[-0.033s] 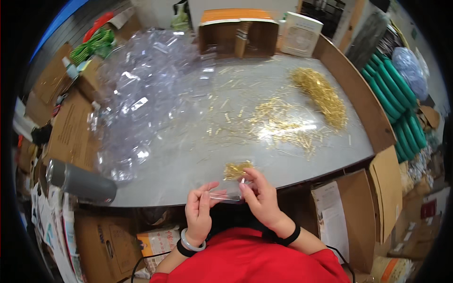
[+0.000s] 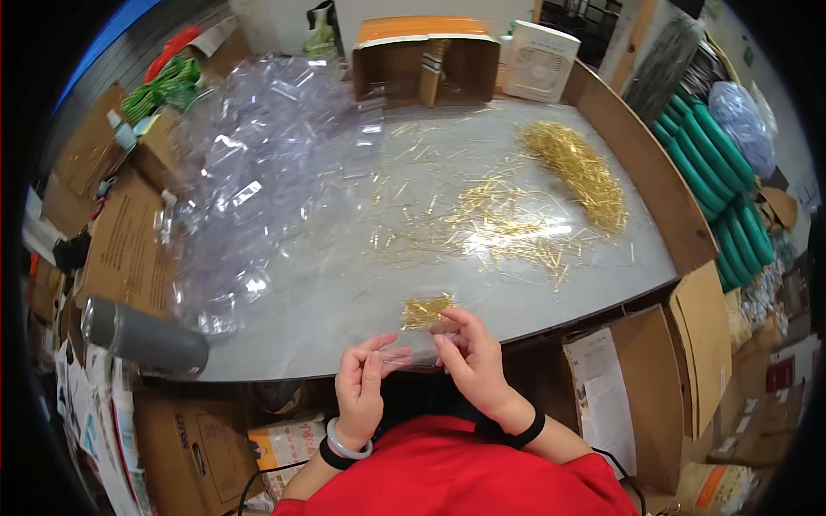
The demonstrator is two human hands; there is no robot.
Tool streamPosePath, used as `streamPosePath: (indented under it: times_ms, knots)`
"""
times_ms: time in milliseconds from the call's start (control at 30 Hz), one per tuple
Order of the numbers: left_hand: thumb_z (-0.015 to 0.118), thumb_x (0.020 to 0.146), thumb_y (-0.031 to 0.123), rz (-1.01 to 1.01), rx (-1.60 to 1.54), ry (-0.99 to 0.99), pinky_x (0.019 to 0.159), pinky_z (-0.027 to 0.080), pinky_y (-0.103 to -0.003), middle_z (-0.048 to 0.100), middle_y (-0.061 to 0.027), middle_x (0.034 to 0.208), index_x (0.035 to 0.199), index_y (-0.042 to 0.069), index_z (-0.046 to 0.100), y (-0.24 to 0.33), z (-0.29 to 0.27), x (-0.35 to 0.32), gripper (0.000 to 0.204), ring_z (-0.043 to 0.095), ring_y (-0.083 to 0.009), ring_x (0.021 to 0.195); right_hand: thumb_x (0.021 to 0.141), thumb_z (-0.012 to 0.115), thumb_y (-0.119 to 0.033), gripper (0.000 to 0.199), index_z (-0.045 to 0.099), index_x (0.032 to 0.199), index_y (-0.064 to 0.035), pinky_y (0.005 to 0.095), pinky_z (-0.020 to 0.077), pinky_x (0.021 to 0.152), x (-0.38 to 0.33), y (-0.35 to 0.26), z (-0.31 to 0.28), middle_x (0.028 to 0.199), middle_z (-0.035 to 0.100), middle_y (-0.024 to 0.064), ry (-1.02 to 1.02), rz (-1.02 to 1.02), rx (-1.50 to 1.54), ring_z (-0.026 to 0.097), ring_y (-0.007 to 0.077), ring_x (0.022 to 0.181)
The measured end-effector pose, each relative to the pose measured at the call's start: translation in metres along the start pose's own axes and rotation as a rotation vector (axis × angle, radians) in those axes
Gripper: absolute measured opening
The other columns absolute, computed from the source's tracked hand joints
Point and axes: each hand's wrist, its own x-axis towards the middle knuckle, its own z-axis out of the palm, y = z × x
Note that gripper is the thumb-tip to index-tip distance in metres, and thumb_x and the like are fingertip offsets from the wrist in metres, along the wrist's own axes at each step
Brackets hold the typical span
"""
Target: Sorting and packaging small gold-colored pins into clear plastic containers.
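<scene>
Between my hands, over the near table edge, is a small clear plastic box (image 2: 411,351). My left hand (image 2: 361,383) closes its fingertips on the box's left end. The thumb and fingers of my right hand (image 2: 473,357) pinch the other end. Just beyond the box, a small heap of thin gold strips (image 2: 426,311) lies on the grey tabletop (image 2: 318,301), close to my right fingertips. Farther off are loose scattered gold strips (image 2: 508,224) and a dense long pile of gold strips (image 2: 578,176). A large heap of clear plastic boxes (image 2: 258,163) covers the table's left side.
A dark grey tumbler (image 2: 151,337) lies at the table's left corner. An orange-topped cardboard box (image 2: 426,69) and a white fan (image 2: 540,62) stand at the back. Cardboard walls (image 2: 654,176) edge the right side. Green coiled tubing (image 2: 710,163) is beyond it.
The clear box has tilted slightly, so more of its face shows between my hands. Both hands keep their grip, and the whole view has shifted a little.
</scene>
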Motion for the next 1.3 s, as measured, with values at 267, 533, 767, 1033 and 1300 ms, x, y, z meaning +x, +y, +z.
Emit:
streamPosePath:
  times_ms: [267,533,767,1033,1300]
  knots:
    - [0.065,0.095,0.014,0.407,1.148,-0.203,0.118,0.029,-0.054,0.038,-0.0263,0.154,0.140,-0.004,0.045,-0.001,0.007,0.039,0.053,0.036,-0.0454,0.143,0.098,0.061,-0.006,0.034,0.050,0.129,0.0027,0.0252,0.0545,0.055,0.017,-0.002,-0.045,0.099,0.061,0.0095,0.268,0.165,0.069,0.063,0.0121,0.068]
    - [0.064,0.095,0.021,0.411,1.400,-0.219,0.119,0.025,-0.056,0.035,-0.0275,0.154,0.142,-0.008,0.042,-0.023,0.011,0.027,0.059,0.031,-0.0456,0.145,0.100,0.059,-0.006,0.041,0.051,0.138,0.0018,0.0333,0.0563,0.086,0.077,-0.029,0.006,0.121,0.067,0.0185,0.017,-0.124,0.263,0.071,0.0245,0.103]
    - [0.065,0.096,0.029,0.393,1.280,-0.194,0.118,0.027,-0.057,0.041,-0.0276,0.147,0.142,-0.009,0.042,-0.009,0.009,0.019,0.063,0.033,-0.0464,0.142,0.097,0.058,-0.004,0.031,0.061,0.128,0.0011,0.0372,0.0520,0.093,0.029,0.010,-0.032,0.121,0.067,0.0195,0.128,-0.227,-0.535,0.066,0.0311,0.112]
    - [0.064,0.096,0.026,0.418,1.244,-0.220,0.118,0.028,-0.056,0.041,-0.0274,0.147,0.141,-0.009,0.042,-0.027,0.013,0.040,0.062,0.035,-0.0457,0.141,0.090,0.065,0.000,0.042,0.057,0.132,0.0037,0.0467,0.0481,0.102,0.007,0.013,-0.008,0.126,0.064,0.0224,0.051,-0.470,-0.675,0.061,0.0403,0.120]
    - [0.064,0.095,0.016,0.457,1.147,-0.174,0.115,0.033,-0.054,0.044,-0.0250,0.143,0.127,-0.002,0.054,-0.030,0.015,0.038,0.039,0.039,-0.0464,0.137,0.083,0.073,-0.002,0.044,0.061,0.125,-0.0004,0.0471,0.0487,0.097,0.010,0.011,-0.011,0.113,0.067,0.0157,0.106,-0.477,-0.732,0.061,0.0389,0.113]
